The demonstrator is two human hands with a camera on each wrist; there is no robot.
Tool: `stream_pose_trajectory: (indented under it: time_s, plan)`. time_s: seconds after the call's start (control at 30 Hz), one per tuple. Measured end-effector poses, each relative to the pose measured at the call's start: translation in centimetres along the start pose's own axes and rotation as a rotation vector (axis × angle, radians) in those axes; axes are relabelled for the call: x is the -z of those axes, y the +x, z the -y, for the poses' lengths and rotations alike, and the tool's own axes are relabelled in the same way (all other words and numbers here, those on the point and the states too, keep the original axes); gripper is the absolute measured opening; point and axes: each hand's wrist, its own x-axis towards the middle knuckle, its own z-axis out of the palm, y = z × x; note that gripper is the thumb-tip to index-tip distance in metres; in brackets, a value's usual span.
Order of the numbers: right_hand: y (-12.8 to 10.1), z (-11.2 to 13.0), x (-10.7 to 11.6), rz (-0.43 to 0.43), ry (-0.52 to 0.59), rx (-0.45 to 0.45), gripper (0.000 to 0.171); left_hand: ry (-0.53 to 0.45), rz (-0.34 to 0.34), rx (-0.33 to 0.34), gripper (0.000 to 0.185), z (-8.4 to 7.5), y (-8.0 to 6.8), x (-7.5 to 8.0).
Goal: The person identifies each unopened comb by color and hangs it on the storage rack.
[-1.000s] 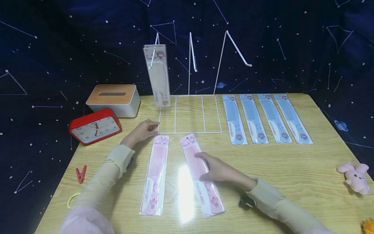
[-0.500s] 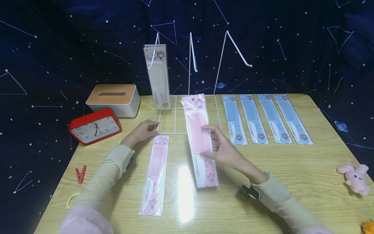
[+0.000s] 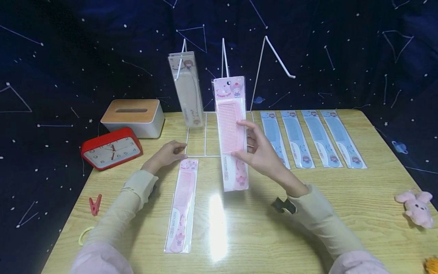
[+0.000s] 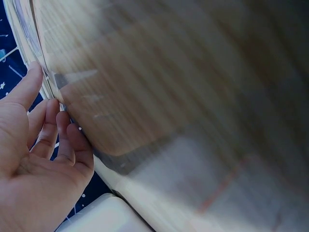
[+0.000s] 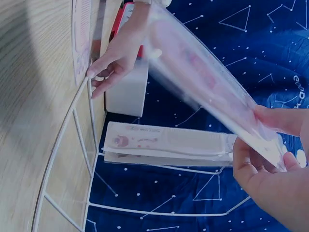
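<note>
My right hand (image 3: 263,150) grips a packaged pink comb (image 3: 230,125) by its long edge, raised above the table and nearly upright. The pack's hole lies at the tip of the rack's middle hook (image 3: 224,57); whether the tip is through it I cannot tell. With thumb and fingers, my left hand (image 3: 166,155) pinches the front left corner of the white wire rack (image 3: 226,155). Packaged white combs (image 3: 187,91) hang from the left hook. Just in front of the rack, another packaged pink comb (image 3: 181,205) lies flat near my left hand.
Several packaged blue combs (image 3: 311,139) lie in a row right of the rack, whose right hook (image 3: 280,57) is bare. At left stand a tissue box (image 3: 133,118) and a red clock (image 3: 112,148). A red clip (image 3: 95,204) and pink plush toy (image 3: 417,208) lie near the sides.
My right hand has lifted the pink comb pack off the table and carried it up and back to the middle hook, turning it more upright. The left hand stays at the rack's corner.
</note>
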Motion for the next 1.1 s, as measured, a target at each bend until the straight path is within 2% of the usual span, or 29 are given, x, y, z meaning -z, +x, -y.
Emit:
stream_pose_trajectory:
  time_s: [0.33, 0.6, 0.8, 0.97, 1.1]
  plan:
    - [1.2, -1.1, 0.4, -0.01, -0.012, -0.005, 0.072, -0.004, 0.006, -0.009, 0.054, 0.1, 0.1, 0.1]
    - [6.1, -2.9, 1.0, 0.021, -0.034, -0.016, 0.065, -0.005, 0.007, -0.009, 0.054, 0.1, 0.1, 0.1]
    - [9.8, -4.8, 1.3, -0.008, -0.036, -0.005, 0.059, -0.005, 0.005, -0.018, 0.054, 0.4, 0.2, -0.2]
    - [11.5, -5.9, 1.8, -0.028, -0.054, -0.042, 0.057, -0.001, 0.001, -0.021, 0.053, 0.4, 0.1, -0.2]
    - [12.0, -6.1, 2.0, -0.032, -0.015, -0.077, 0.057, -0.005, -0.002, -0.018, 0.053, 0.4, 0.2, 0.0]
